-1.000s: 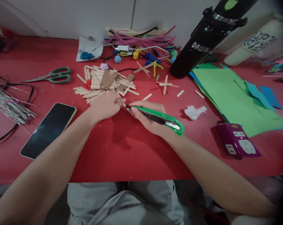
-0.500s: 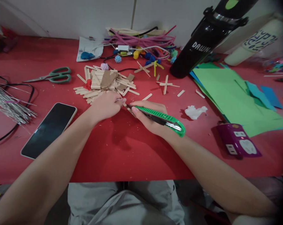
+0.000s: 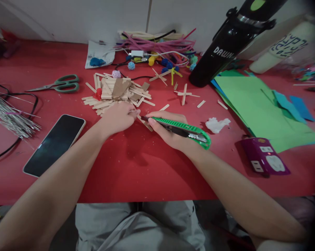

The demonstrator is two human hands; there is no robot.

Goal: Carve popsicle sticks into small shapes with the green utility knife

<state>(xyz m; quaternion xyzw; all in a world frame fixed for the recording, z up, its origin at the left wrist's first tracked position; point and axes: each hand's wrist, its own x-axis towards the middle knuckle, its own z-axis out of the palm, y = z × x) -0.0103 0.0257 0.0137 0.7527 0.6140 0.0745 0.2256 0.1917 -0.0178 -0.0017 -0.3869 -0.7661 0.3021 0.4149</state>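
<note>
Both forearms are stretched inward over the red table, the left from the lower left corner, the right from the lower right, and the two hands are brought almost together near the middle. The left hand is turned knuckles up, its fingers curled in, and one end of a thin wooden stick is pinched at its fingertips. The right hand is closed around a green cutter, the thumb laid along the side; the handle is slanted back over the wrist and the dark tip is pointed at the stick, though whether wood is touched by the blade cannot be told.

Now the room: a broad stretch of red, flecked with crumbs, is framed by the forearms down to the table's front edge. Above the left hand, space is taken up by a pile of sticks. The left forearm is bordered by a phone; to the right, a crumpled tissue is passed, then a purple box, set just beside the green paper.

And the lettering: "DAWN" is printed in white on the black bottle. The blue characters on the white bottle cannot be made out.
</note>
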